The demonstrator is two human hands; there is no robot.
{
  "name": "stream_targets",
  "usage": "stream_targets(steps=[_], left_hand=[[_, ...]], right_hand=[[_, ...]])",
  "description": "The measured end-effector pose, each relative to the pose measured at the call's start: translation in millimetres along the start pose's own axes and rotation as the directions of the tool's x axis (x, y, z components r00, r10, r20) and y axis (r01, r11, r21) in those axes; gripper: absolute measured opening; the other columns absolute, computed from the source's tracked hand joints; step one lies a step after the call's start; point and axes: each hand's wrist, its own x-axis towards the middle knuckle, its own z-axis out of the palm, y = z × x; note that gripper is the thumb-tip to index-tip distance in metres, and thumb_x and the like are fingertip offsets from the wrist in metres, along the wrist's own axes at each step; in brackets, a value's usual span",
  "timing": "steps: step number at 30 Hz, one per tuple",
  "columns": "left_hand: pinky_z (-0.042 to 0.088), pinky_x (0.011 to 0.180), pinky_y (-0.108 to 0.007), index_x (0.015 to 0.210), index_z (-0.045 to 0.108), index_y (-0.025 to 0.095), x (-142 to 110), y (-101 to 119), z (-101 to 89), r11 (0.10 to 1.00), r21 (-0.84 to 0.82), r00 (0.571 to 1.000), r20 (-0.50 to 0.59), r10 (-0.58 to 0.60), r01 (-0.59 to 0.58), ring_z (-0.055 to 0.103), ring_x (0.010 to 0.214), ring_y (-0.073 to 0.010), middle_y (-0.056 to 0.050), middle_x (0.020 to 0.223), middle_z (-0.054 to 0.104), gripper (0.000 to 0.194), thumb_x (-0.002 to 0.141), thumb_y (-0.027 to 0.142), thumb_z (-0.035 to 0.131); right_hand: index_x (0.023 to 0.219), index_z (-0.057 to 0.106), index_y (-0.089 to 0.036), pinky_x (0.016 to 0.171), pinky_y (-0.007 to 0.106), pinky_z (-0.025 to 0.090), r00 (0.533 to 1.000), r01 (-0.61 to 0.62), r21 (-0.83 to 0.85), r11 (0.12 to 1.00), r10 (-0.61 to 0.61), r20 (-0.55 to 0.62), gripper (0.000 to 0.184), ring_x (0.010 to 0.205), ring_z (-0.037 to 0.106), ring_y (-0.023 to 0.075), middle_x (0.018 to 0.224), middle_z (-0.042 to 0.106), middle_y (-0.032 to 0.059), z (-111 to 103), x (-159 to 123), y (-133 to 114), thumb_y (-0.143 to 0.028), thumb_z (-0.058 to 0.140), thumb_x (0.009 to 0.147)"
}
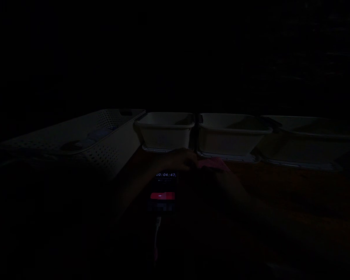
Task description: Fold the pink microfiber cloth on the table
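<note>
The scene is very dark. Past the phone, my left hand (184, 159) has its fingers curled, and they meet the left end of a pink cloth-like piece (214, 162). My right hand (218, 177) is at the near side of the same pink piece, its fingers bent against it and mostly lost in shadow. Just below my left hand lies a lit phone (162, 204), showing a running timer and a red button. A pale cable (156, 229) runs from its lower end.
At the left stands a long pale basket (128, 134) with perforated walls and dim items inside. Three pale bins stand in a row behind my hands: a left bin (166, 134), a middle bin (227, 142) and a right bin (303, 146). The reddish-brown tabletop (280, 186) shows faintly.
</note>
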Motion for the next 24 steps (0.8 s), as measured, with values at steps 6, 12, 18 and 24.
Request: stream_targets(steps=[6, 12, 18, 24], left_hand=[[0.044, 0.078, -0.024, 0.097, 0.067, 0.019, -2.4, -7.5, 1.9, 0.999, -0.023, 0.999, -0.024, -0.04, 0.04, 0.061, 0.089, -0.0137, -0.003, 0.099, 0.065, 0.034, 0.07, 0.001, 0.057], [0.044, 0.078, -0.024, 0.095, 0.068, 0.019, -2.1, -8.7, 2.5, 0.999, -0.03, 1.0, -0.012, -0.018, 0.017, 0.06, 0.089, -0.0136, -0.005, 0.097, 0.066, 0.022, 0.076, 0.01, 0.06], [0.044, 0.079, -0.024, 0.095, 0.067, 0.019, -1.9, -3.0, 1.0, 0.998, -0.057, 0.999, -0.021, -0.038, 0.037, 0.06, 0.089, -0.0132, -0.004, 0.099, 0.065, 0.022, 0.077, 0.009, 0.06], [0.044, 0.08, -0.025, 0.093, 0.068, 0.019, -1.1, 0.2, -0.5, 1.0, -0.017, 0.999, -0.039, -0.024, 0.023, 0.06, 0.091, -0.0139, -0.004, 0.099, 0.064, 0.022, 0.077, 0.008, 0.059]], right_hand=[[0.09, 0.067, -0.019, 0.063, 0.023, 0.037, 1.0, -0.013, 0.037, 0.999, 0.013, -0.008, 0.025, 0.077, 0.056, 0.0138, 0.085, 0.066, 0.0053, -4.6, -2.2, -1.0, -0.032, 0.045, 0.088], [0.086, 0.067, -0.017, 0.059, 0.023, 0.035, 0.994, -0.047, 0.06, 0.997, 0.041, 0.099, 0.028, 0.067, 0.054, 0.0118, 0.078, 0.064, 0.0048, 6.2, 5.7, 8.6, -0.033, 0.044, 0.088], [0.085, 0.067, -0.017, 0.06, 0.024, 0.036, 0.995, -0.023, 0.052, 0.998, 0.018, 0.095, 0.026, 0.071, 0.055, 0.0139, 0.08, 0.065, 0.0067, 3.2, 6.6, 9.0, -0.033, 0.046, 0.087], [0.078, 0.068, -0.021, 0.053, 0.026, 0.03, 0.996, -0.033, 0.009, 0.999, 0.032, 0.086, 0.023, 0.06, 0.052, 0.0126, 0.071, 0.063, 0.0035, 11.0, 16.9, 10.7, -0.033, 0.049, 0.082]])
